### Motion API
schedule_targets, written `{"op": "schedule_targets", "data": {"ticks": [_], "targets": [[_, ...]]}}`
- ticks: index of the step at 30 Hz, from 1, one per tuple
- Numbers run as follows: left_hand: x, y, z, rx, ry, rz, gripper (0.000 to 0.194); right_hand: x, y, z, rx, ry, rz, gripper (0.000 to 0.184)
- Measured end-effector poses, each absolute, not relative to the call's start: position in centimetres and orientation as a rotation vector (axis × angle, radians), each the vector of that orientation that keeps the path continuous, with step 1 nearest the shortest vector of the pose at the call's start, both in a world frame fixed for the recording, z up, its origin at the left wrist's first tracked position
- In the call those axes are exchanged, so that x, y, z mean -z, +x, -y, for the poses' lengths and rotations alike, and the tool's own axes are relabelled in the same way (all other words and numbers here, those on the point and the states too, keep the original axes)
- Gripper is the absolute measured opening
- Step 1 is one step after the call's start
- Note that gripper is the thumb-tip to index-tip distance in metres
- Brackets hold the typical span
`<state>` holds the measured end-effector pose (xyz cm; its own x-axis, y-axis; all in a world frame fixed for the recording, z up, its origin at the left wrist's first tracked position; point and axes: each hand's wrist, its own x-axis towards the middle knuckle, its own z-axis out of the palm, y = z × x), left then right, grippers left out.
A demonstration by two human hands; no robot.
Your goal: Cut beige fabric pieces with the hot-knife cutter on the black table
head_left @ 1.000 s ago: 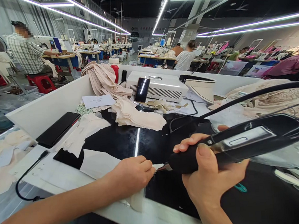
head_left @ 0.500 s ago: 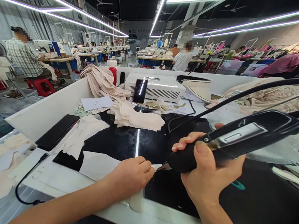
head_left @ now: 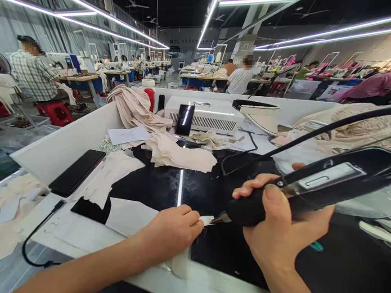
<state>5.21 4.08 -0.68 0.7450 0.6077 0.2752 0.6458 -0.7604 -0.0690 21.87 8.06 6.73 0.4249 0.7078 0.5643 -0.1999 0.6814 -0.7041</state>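
Note:
My left hand (head_left: 175, 233) is closed in a pinch low over the glossy black work surface (head_left: 144, 182). A small white strip (head_left: 206, 220) sticks out from its fingertips. My right hand (head_left: 279, 223) is wrapped round a thick black corded hand tool (head_left: 333, 178) with a silver panel on its side. The tool's flat metal tip (head_left: 220, 217) points left and meets the end of the strip; whether it presses on it I cannot tell. A flat white piece (head_left: 131, 214) lies beside my left wrist, partly covered by the forearm.
Stacked cream fabric pieces (head_left: 182, 154) lie ahead, before a vented white box (head_left: 204, 114) with a phone (head_left: 184, 119) leaning on it. A dark tablet-like device (head_left: 77, 171) rests at left. The tool's black cable (head_left: 316, 130) arches at right. Co-workers sit farther off.
My right hand has drawn the tool a little to the right. More of the white strip shows between my left fingertips and the metal tip. My left hand has hardly moved.

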Motion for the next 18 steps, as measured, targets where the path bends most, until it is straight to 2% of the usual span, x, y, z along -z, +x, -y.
{"op": "schedule_targets", "data": {"ticks": [11,18], "targets": [[-0.1,5.2,-3.4,0.490,-2.692,1.029,0.016,-6.2,21.9,-8.2,-0.584,-0.660,0.990,0.049],[1.0,5.0,-0.2,0.405,-2.637,1.399,0.024,-5.8,22.4,-7.1,-0.544,-0.707,0.998,0.051]]}}
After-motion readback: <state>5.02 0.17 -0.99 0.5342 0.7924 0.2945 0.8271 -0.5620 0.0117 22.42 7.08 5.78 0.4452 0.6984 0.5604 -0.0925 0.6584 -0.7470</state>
